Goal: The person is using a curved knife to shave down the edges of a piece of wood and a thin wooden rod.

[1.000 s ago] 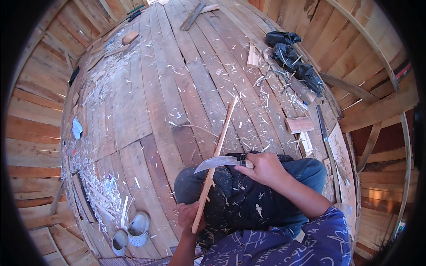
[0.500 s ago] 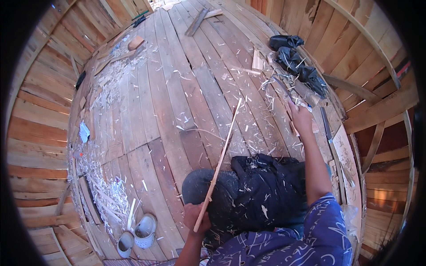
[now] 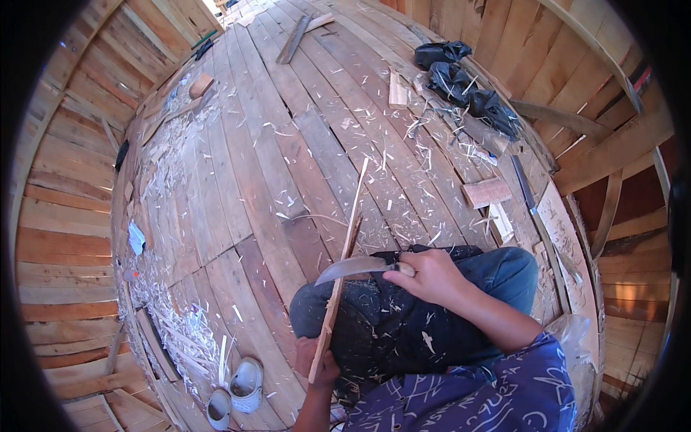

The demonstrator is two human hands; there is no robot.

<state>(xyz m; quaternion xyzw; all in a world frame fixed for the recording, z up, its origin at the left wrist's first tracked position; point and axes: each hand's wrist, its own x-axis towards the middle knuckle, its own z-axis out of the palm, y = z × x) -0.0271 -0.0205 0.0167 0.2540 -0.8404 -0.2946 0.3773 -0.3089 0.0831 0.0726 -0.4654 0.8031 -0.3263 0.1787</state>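
I sit on a plank floor (image 3: 252, 180) with a dark cloth (image 3: 389, 324) over my lap. My left hand (image 3: 320, 363) grips the near end of a long thin wooden strip (image 3: 344, 259) that slants up and away over my knee. My right hand (image 3: 428, 277) holds the handle of a curved knife (image 3: 353, 268), whose blade lies across the strip about halfway along it. Pale shavings dot the cloth.
Wood shavings (image 3: 183, 331) lie piled at the left and scattered ahead. Two light sandals (image 3: 234, 392) sit at the lower left. Black bags (image 3: 461, 79) lie by the right wall, with a small wood block (image 3: 486, 192) and a long blade (image 3: 524, 183) nearby. Board offcuts (image 3: 299, 36) lie far ahead.
My right hand, stretched out to the right half a second ago, has come back with the knife and set the blade on the strip. The strip stays in my left hand.
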